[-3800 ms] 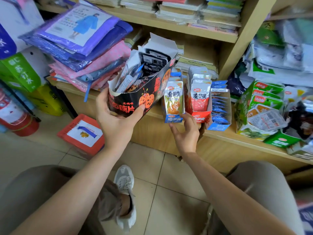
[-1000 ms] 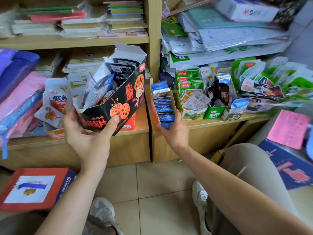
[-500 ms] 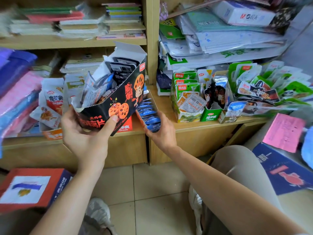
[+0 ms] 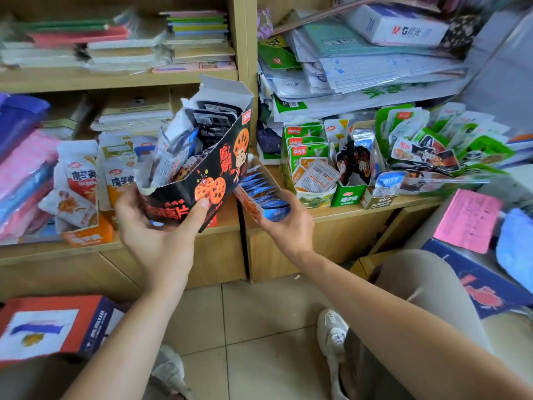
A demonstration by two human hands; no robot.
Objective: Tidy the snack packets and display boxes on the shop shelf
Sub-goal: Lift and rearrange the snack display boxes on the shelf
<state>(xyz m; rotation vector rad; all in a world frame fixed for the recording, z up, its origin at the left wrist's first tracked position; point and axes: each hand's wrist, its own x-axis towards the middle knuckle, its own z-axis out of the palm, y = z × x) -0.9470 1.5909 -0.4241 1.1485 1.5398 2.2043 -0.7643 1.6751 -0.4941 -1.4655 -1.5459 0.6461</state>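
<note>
The left hand (image 4: pixel 155 235) curls its fingers round the black box (image 4: pixel 213 174); the right hand (image 4: pixel 288 233) curls round the blue box (image 4: pixel 274 214). Best to slide it flat so no packets (image 4: pixel 256 187) fall.

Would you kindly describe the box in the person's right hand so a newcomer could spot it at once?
Find the upright wooden divider between the two shelf bays. At its foot the right hand grips a narrow tilted display box. It alone holds a row of blue packets, unlike the black box in the left hand and the green boxes to its right.
</note>
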